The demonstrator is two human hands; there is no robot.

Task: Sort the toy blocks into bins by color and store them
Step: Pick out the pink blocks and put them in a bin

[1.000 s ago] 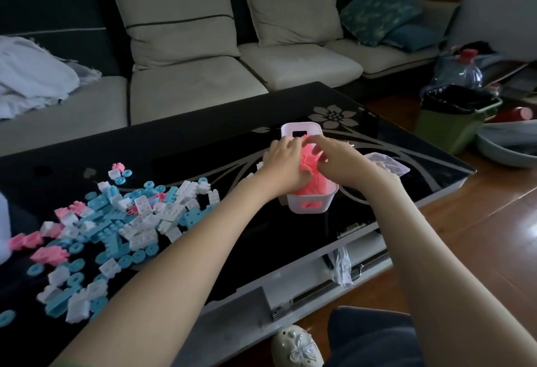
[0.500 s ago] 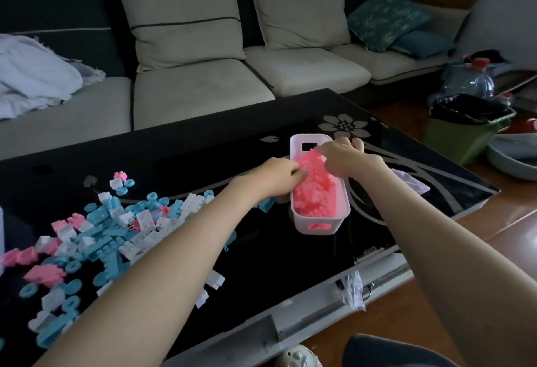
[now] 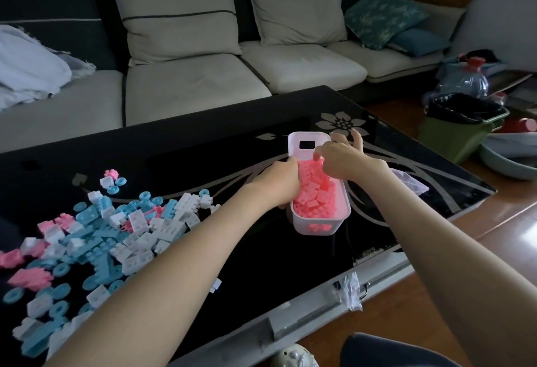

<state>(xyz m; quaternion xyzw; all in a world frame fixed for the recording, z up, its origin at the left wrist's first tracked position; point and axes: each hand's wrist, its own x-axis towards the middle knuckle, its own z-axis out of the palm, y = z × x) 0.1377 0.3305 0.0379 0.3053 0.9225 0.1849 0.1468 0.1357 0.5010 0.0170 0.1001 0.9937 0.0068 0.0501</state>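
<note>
A small white bin [image 3: 343,212] stands on the black glass table [image 3: 203,157], filled with pink blocks [image 3: 316,195]. My left hand [image 3: 279,183] is against the bin's left wall, its fingers curled over the rim onto the blocks. Over the far half of the bin, my right hand [image 3: 345,160] has its fingers spread, the fingertips touching the pink blocks. A loose pile of blue, white and pink blocks [image 3: 101,230] lies on the table to the left, partly hidden by my left forearm.
A clear plastic bag [image 3: 409,182] lies on the table right of the bin. Beyond the table stands a sofa [image 3: 189,90] with cushions. A green waste bin [image 3: 462,125], a water bottle [image 3: 465,81] and basins crowd the floor at right.
My left hand has slid from over the bin to its left rim. My right hand has shifted toward the bin's far end and spread its fingers. The pink blocks show more.
</note>
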